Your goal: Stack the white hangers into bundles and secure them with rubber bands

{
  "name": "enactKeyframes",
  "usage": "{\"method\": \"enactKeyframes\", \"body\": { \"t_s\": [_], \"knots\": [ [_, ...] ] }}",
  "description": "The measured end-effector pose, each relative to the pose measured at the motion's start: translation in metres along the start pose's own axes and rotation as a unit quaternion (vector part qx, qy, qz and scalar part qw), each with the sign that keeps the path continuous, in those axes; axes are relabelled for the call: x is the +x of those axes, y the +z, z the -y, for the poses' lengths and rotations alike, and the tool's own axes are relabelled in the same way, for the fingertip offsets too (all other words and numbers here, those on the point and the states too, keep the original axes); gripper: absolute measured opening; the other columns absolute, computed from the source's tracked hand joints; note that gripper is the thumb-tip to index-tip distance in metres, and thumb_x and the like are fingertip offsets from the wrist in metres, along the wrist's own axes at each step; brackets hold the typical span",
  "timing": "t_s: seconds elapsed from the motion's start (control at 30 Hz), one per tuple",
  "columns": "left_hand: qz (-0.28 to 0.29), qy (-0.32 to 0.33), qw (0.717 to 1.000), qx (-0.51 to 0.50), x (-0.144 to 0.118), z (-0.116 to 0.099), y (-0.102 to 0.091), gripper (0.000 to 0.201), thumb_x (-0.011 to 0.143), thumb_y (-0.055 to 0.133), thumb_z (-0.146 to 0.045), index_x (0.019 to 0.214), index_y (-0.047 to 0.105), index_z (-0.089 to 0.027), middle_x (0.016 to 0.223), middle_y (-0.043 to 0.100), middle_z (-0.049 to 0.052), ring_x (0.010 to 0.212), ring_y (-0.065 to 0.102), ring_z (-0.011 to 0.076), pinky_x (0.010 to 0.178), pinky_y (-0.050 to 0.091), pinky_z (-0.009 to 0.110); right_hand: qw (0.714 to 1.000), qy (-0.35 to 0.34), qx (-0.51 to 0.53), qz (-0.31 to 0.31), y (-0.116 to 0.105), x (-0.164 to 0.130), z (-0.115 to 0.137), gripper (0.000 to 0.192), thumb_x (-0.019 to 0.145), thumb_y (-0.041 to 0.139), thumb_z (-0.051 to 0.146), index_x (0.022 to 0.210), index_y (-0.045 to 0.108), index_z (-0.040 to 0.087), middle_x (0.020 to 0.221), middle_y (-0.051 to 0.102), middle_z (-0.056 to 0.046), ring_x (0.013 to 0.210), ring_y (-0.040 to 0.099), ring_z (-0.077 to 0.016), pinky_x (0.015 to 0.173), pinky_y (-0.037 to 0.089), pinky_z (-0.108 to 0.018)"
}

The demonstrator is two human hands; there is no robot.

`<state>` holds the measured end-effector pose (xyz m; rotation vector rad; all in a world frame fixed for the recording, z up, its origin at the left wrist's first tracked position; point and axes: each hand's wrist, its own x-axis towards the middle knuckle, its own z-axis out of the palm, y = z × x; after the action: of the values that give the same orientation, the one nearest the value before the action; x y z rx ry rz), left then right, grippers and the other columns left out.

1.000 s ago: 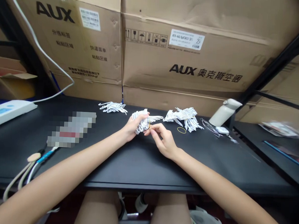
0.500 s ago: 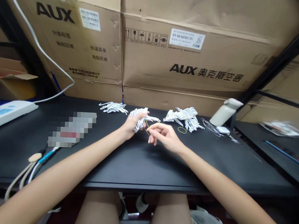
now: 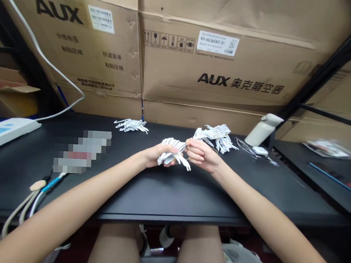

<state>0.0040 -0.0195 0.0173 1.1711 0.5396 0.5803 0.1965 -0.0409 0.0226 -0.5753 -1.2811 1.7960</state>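
Note:
My left hand (image 3: pixel 156 153) grips a bundle of small white plastic hooks (image 3: pixel 173 151) just above the black table (image 3: pixel 160 193). My right hand (image 3: pixel 202 154) pinches the right end of that same bundle, where a thin yellow rubber band (image 3: pixel 178 158) shows between the hooks. A larger loose pile of white hooks (image 3: pixel 216 135) lies just behind my right hand. A smaller bundle of hooks (image 3: pixel 131 125) rests farther back to the left.
Large AUX cardboard boxes (image 3: pixel 214 67) wall off the back of the table. A white bottle (image 3: pixel 262 130) leans at the right, glasses (image 3: pixel 247 148) beside it. A white power strip (image 3: pixel 7 132) and cables (image 3: pixel 27 204) lie at the left, with a blurred-out object (image 3: pixel 82 152) nearby.
My right hand moved from pulling the rubber band away back onto the bundle's right end. My left hand tipped the bundle lower and slightly right.

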Motion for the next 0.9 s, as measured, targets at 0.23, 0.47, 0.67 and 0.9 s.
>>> {"method": "enactKeyframes", "body": {
  "t_s": [0.23, 0.47, 0.67, 0.9],
  "knots": [
    [-0.043, 0.059, 0.997, 0.023, 0.000, -0.001, 0.005, 0.027, 0.060, 0.075, -0.027, 0.081, 0.069, -0.012, 0.065, 0.066, 0.005, 0.041, 0.051, 0.0083, 0.038, 0.041, 0.019, 0.986, -0.040, 0.076, -0.144, 0.000, 0.008, -0.003, 0.014, 0.086, 0.050, 0.020, 0.078, 0.061, 0.018, 0.072, 0.062, 0.001, 0.057, 0.054, -0.0068, 0.044, 0.038, -0.016],
    [-0.058, 0.059, 0.996, 0.020, 0.001, -0.002, 0.005, 0.031, 0.063, 0.079, -0.026, 0.089, 0.067, -0.013, 0.067, 0.067, 0.006, 0.055, 0.064, 0.0148, 0.048, 0.048, 0.020, 0.981, -0.112, -0.061, -0.145, -0.001, 0.005, 0.000, 0.023, 0.082, 0.057, 0.028, 0.103, 0.064, 0.024, 0.130, 0.058, -0.004, 0.110, 0.060, -0.0190, 0.064, 0.054, -0.025],
    [-0.050, 0.065, 0.996, 0.045, 0.001, -0.001, 0.007, 0.044, 0.066, 0.077, -0.024, 0.108, 0.067, -0.016, 0.072, 0.068, 0.005, 0.057, 0.065, 0.0154, 0.050, 0.050, 0.022, 0.918, -0.223, -0.211, -0.251, 0.003, 0.007, -0.008, 0.024, 0.071, 0.070, 0.031, 0.093, 0.070, 0.020, 0.114, 0.068, -0.007, 0.071, 0.067, -0.0169, 0.045, 0.046, -0.023],
    [-0.019, 0.072, 0.994, 0.078, -0.002, 0.000, 0.012, 0.034, 0.063, 0.078, -0.026, 0.093, 0.067, -0.015, 0.083, 0.068, 0.007, 0.058, 0.064, 0.0149, 0.053, 0.050, 0.025, 0.891, -0.241, -0.256, -0.288, 0.014, 0.002, -0.010, 0.027, 0.067, 0.075, 0.037, 0.086, 0.073, 0.017, 0.095, 0.073, -0.009, 0.049, 0.059, -0.0125, 0.040, 0.041, -0.026]
  ]
}}
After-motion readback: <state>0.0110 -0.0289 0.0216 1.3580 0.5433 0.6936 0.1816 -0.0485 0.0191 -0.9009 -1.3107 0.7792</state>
